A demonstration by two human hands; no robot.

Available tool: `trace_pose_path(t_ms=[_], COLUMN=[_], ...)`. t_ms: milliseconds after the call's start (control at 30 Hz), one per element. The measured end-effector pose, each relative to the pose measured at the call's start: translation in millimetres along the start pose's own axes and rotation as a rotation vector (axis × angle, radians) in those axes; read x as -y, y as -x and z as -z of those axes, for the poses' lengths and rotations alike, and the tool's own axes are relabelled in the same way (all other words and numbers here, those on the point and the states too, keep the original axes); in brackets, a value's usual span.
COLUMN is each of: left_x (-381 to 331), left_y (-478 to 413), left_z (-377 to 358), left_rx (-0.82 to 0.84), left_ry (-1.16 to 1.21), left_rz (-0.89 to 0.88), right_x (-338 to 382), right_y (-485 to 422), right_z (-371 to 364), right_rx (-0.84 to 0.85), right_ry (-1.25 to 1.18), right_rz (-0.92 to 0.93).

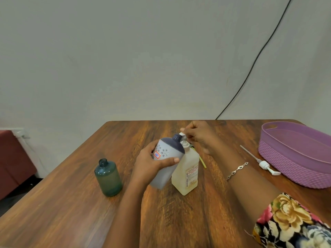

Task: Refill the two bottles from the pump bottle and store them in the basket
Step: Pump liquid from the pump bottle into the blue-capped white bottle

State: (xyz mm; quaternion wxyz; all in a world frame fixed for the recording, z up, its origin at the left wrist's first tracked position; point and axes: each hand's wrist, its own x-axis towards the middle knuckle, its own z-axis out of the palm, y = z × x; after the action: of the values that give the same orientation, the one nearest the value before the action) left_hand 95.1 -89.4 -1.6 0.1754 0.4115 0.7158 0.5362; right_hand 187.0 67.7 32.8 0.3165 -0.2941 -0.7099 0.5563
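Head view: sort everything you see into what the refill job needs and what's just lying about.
Job:
pump bottle
grey bottle, held in the left hand
green bottle
purple basket
loose pump, likely a bottle's top

Lying about:
black cable
red furniture
yellow strip

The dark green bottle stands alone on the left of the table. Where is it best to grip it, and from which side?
Probably round the middle of the green bottle, coming from its near right side: it stands upright, its body is a cylinder, and its narrow neck is open, with no cap.
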Motion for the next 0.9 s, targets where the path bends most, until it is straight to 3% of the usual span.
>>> trace_pose_path(t_ms=[233, 900], left_x=[5.0, 4.3], left_y=[-2.1, -4.5], left_z=[0.0, 4.9], left_rx=[0.001, 0.025], left_ry=[-0.017, -0.014], left_rz=[0.006, 0.017], right_x=[-11.1, -4.2], right_y=[1.8, 3.6], right_z=[-1.6, -0.5], right_rx=[0.019, 0.011], right_ry=[0.062, -0.084], right_rz=[0.029, -0.014])
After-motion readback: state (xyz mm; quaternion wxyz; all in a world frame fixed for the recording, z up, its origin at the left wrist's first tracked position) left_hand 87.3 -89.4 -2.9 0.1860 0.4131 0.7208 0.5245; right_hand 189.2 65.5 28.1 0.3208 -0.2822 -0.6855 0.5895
